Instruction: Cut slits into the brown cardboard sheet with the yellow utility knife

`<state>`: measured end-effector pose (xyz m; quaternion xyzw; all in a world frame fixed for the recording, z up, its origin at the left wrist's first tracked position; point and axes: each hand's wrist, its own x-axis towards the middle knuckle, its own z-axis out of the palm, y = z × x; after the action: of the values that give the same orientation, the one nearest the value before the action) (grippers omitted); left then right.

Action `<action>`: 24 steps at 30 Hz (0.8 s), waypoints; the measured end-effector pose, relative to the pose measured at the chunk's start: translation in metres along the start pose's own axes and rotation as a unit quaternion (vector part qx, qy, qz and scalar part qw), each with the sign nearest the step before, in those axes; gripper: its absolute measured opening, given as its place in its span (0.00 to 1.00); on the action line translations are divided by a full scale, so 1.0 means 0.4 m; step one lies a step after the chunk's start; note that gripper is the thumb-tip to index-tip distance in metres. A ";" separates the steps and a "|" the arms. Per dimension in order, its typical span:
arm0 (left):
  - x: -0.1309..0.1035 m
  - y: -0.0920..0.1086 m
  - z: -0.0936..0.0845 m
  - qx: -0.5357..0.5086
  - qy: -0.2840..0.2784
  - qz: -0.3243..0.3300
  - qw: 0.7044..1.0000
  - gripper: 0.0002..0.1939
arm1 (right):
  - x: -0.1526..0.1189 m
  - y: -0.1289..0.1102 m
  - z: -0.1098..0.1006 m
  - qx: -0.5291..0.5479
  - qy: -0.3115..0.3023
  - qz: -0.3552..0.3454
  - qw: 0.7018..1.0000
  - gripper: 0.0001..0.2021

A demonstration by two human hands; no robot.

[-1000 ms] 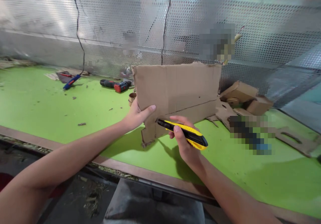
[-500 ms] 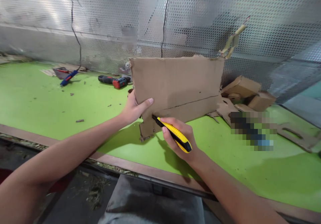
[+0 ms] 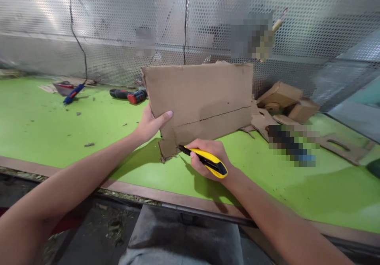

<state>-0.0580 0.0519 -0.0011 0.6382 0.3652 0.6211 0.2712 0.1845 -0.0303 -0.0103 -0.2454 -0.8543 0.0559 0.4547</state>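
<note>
A brown cardboard sheet (image 3: pixel 202 90) stands upright, with a dark line drawn across its lower part and a ragged lower left corner. My left hand (image 3: pixel 151 123) grips its left edge, thumb on the near face and the other fingers hidden behind. In my right hand (image 3: pixel 209 154) is a yellow and black utility knife (image 3: pixel 215 166), its tip at the sheet's lower edge near that corner. How far the blade goes into the cardboard cannot be made out.
On the green table (image 3: pixel 113 116) lie a cordless screwdriver (image 3: pixel 129 95) and a blue glue gun (image 3: pixel 73 94) with a hanging cord. Cardboard boxes (image 3: pixel 280 94) and a cut cardboard piece (image 3: pixel 341 146) are at the right. Behind stands a perforated metal wall (image 3: pixel 118 23).
The knife tip has gone from the sheet's face down to its lower edge, along a cut by the corner. The whole view has shifted slightly; my left hand keeps its hold.
</note>
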 end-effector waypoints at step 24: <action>-0.005 0.006 0.009 -0.004 0.000 0.003 1.000 0.35 | 0.008 0.008 0.018 0.014 0.024 0.011 1.000 0.11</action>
<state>-0.0541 0.0492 -0.0006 0.6385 0.3602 0.6234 0.2719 0.1783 -0.0251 -0.0130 -0.2493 -0.8398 0.0668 0.4775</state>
